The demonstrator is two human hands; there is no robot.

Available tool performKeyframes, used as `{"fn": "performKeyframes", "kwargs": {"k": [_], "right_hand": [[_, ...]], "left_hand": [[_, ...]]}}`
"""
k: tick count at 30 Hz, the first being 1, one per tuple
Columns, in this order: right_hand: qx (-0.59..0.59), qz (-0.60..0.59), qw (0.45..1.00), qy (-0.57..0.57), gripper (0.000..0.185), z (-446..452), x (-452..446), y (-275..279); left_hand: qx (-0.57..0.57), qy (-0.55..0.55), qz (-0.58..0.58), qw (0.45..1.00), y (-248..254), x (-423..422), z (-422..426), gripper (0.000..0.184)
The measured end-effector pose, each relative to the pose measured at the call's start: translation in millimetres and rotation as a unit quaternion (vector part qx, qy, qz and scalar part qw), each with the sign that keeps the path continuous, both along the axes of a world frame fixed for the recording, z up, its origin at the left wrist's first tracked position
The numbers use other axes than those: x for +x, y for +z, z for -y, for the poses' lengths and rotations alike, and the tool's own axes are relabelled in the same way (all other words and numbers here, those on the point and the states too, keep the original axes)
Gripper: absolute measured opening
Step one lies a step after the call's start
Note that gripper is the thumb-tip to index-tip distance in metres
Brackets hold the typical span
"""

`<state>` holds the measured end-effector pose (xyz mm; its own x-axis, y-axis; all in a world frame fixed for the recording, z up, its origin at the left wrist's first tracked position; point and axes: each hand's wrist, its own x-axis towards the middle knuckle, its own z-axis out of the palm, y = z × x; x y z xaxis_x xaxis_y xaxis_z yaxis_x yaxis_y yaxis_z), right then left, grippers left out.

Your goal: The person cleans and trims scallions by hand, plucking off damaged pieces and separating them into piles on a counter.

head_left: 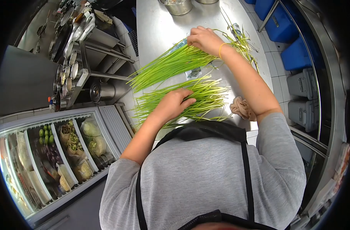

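Observation:
Two piles of long green garlic chives with pale stem ends lie across the metal table. My left hand (172,103) rests on the nearer pile (201,97), its thumb apart from the fingers. Over the stem end of the farther pile (175,61), my right hand (206,40) is closed with bent fingers on some chives; its fingertips are partly hidden. Loose pale and yellowish trimmings (242,44) are scattered to the right of that hand. Between the piles shows a piece of printed plastic wrapping (193,73).
A crumpled brown cloth (242,108) sits by my right forearm. Metal pots (177,7) stand at the table's far end. To the left are a rack with pots (73,69) and a glass-topped chest (63,153) of produce. Blue bins (282,25) stand on the right.

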<state>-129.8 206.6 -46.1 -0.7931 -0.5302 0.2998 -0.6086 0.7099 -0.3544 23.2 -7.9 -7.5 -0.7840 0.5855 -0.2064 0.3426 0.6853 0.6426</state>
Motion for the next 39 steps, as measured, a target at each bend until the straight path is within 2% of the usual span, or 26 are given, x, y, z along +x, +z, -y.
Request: {"fn": "performKeyframes", "kwargs": {"k": [6,8,9,11,12,13,14,15,17,18,20,22,25,26,29,31,32,34,36,38,39], "right_hand": [[0.074,0.055,0.994,0.050,0.007,15,-10,-11],[-0.010,0.019,0.999,0.035,0.006,9,-8,-18],[-0.010,0.020,0.999,0.035,0.006,6,-8,-20],[-0.131,-0.006,0.991,0.035,0.007,-1,-10,-22],[-0.130,-0.007,0.991,0.034,0.007,-4,-8,-18],[-0.181,0.028,0.983,0.019,0.007,-7,-5,-12],[-0.230,0.063,0.971,0.003,0.007,-9,-2,-8],[-0.230,0.063,0.971,-0.001,0.007,-12,-1,-8],[-0.184,0.051,0.981,-0.027,0.007,-17,-3,-7],[-0.184,0.050,0.981,-0.030,0.007,-17,-4,-10],[-0.125,0.013,0.992,-0.023,0.009,-11,-9,-16],[-0.111,0.044,0.992,-0.033,0.010,-1,-6,-16],[0.008,0.065,0.998,-0.024,0.012,17,-7,-19],[0.006,0.065,0.998,-0.024,0.012,17,-7,-21],[-0.027,0.055,0.998,-0.021,0.012,22,-10,-25],[-0.189,0.098,0.977,-0.025,0.011,14,-13,-27],[-0.188,0.098,0.977,-0.024,0.011,8,-14,-28],[-0.312,0.143,0.939,-0.006,0.008,-5,-12,-17],[-0.323,0.172,0.931,-0.007,0.008,-18,-10,-9],[-0.385,0.236,0.892,0.013,0.010,-28,-7,-5],[-0.396,0.230,0.889,0.010,0.011,-33,-4,-4]], "left_hand": [[-0.026,-0.032,0.018,0.999,18,2,0,0.035],[-0.048,-0.045,0.027,0.997,26,0,1,0.035],[-0.040,-0.054,0.035,0.997,31,-4,1,0.035],[-0.031,-0.066,0.043,0.996,38,-16,3,0.036],[-0.017,-0.036,0.065,0.997,41,-26,4,0.035],[-0.004,-0.007,0.089,0.996,42,-37,6,0.035],[0.003,0.025,0.080,0.996,38,-52,7,0.033],[0.010,0.056,0.070,0.996,31,-71,8,0.031],[0.014,0.128,-0.058,0.990,4,-111,8,0.027],[0.014,0.124,-0.059,0.990,-10,-129,6,0.027],[-0.018,0.136,-0.207,0.969,-34,-155,2,0.024],[-0.033,0.114,-0.188,0.975,-46,-162,-4,0.022],[-0.044,0.102,-0.161,0.981,-52,-165,-9,0.018],[-0.038,0.113,-0.153,0.981,-52,-164,-8,0.017],[-0.028,0.093,-0.176,0.979,-55,-163,0,0.015],[-0.022,0.102,-0.173,0.979,-52,-162,4,0.015],[-0.013,0.106,-0.168,0.980,-51,-162,4,0.015],[0.005,0.110,-0.163,0.981,-44,-161,1,0.016],[0.021,0.111,-0.159,0.981,-42,-160,-2,0.017],[0.030,0.073,-0.163,0.983,-46,-162,-7,0.024],[0.030,0.072,-0.164,0.983,-49,-164,-8,0.024]]}}
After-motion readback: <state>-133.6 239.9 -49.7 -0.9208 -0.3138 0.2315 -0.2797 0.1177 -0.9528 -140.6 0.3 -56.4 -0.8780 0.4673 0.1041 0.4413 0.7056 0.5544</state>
